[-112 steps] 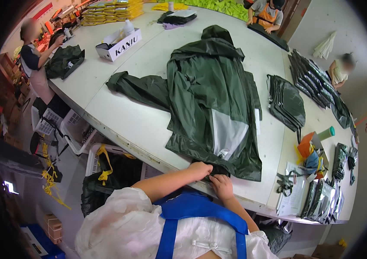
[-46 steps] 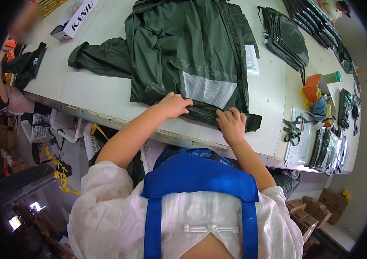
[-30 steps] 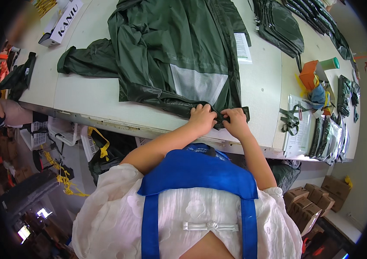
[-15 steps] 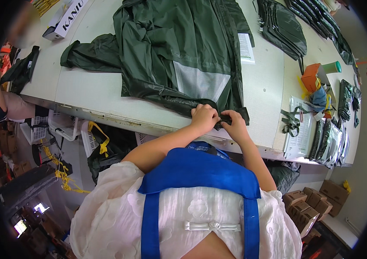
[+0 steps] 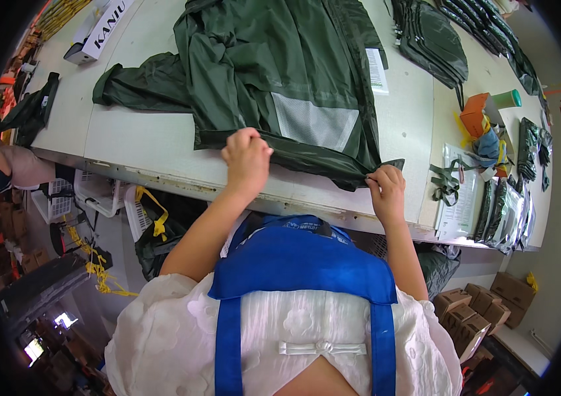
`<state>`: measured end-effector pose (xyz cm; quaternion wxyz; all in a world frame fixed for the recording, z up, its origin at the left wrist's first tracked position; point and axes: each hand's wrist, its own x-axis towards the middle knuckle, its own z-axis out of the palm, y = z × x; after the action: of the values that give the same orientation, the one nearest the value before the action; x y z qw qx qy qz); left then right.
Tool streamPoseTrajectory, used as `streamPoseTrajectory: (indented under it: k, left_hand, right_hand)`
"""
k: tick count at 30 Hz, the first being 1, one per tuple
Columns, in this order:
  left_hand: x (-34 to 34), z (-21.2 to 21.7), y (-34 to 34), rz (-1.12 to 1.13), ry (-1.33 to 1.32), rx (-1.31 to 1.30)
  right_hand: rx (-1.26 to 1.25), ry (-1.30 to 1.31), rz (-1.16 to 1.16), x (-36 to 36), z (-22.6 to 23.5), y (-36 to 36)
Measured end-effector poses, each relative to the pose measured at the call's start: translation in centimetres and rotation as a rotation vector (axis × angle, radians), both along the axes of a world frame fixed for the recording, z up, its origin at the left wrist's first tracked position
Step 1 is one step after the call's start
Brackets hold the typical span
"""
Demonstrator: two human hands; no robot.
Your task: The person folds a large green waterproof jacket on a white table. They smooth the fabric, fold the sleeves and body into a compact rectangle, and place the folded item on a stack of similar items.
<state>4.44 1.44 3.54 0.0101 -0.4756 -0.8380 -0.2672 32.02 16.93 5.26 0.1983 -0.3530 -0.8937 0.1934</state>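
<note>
A dark green waterproof jacket [image 5: 247,72] lies spread over the white worktable, one sleeve stretched out to the left. Pale mesh [image 5: 316,122] shows near its lower hem. My left hand [image 5: 247,158] is closed on the hem toward its left part, fingers curled over the fabric. At the hem's right corner, my right hand [image 5: 386,188] pinches the edge between thumb and fingers. Between the two hands the hem runs as a folded band along the near side of the table. A white printed tag [image 5: 377,71] sticks out at the jacket's right side.
Stacked dark green pouches [image 5: 429,43] lie at the far right. An orange box [image 5: 477,113], a green tape roll [image 5: 507,99], straps [image 5: 445,185] and plastic-wrapped packs [image 5: 501,218] sit to the right. A long white box [image 5: 99,32] stands far left. Another person's arm [image 5: 0,155] shows at left.
My left hand has slid left along the hem, away from my right hand. My right hand has moved slightly right with the corner. The hem between them is drawn out straighter.
</note>
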Motion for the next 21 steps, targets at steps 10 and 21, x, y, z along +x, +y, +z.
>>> streamPoseTrajectory:
  k: [10,21]
  left_hand:
    - [-5.4,-1.7,-4.0,0.09,-0.36,0.05]
    - [5.4,1.0,-1.0,-0.91,-0.732,0.06]
  right_hand:
    - [-0.278,-0.469,0.072,1.5,2.1,2.4]
    - [-0.542,-0.335,0.428,-16.7,2.2,-3.2]
